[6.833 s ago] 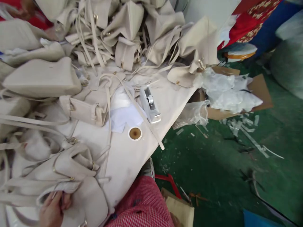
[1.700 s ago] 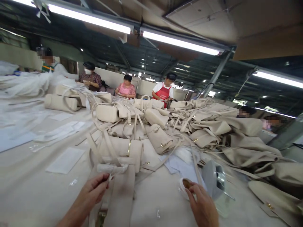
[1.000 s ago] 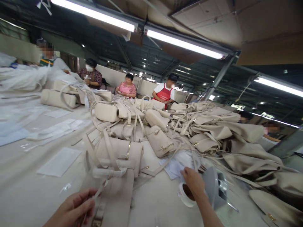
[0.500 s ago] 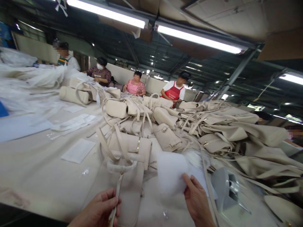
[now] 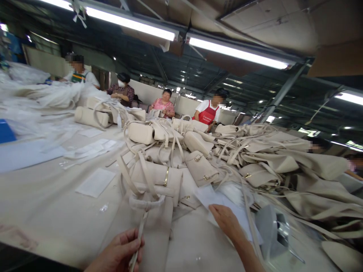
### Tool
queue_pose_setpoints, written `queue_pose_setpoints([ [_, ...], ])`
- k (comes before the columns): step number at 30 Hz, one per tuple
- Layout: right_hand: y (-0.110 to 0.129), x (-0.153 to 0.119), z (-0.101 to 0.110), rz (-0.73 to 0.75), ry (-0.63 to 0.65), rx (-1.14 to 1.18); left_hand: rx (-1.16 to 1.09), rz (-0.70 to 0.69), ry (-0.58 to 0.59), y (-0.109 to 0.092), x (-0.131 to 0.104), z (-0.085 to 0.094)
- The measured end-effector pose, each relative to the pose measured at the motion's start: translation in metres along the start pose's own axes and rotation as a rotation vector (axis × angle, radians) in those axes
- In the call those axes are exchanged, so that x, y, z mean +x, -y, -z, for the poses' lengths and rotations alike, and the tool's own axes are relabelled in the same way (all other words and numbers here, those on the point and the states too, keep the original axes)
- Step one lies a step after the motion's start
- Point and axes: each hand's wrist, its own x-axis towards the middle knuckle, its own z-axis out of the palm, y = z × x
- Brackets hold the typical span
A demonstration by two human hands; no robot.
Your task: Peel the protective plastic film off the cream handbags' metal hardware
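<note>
Near the bottom centre my left hand pinches a narrow cream strap. That strap runs up to a cream bag with a gold zip and two handles, and translucent wrap covers part of a handle. Right of the bag, my right hand lies over white sheets, its back to the camera. Its fingertips are hidden, so I cannot see whether it grips anything.
Cream bags are heaped across the middle and right. A grey tape dispenser stands at lower right. On the left lie a white sheet, a blue object and piled clear plastic. Several people work behind.
My right hand has moved up and slightly left, and the white sheet it held up no longer shows raised. My left hand keeps its pinch on the strap. The view has shifted slightly.
</note>
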Motion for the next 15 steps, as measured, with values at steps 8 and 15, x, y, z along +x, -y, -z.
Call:
queue_pose_setpoints([
  [8, -0.016, -0.005, 0.021, -0.161, -0.059, 0.044, 0.024, 0.008, 0.005, -0.002, 0.003, -0.003],
  [15, 0.002, -0.020, 0.009, -0.070, 0.087, 0.010, 0.035, 0.018, 0.007, -0.005, -0.006, -0.006],
])
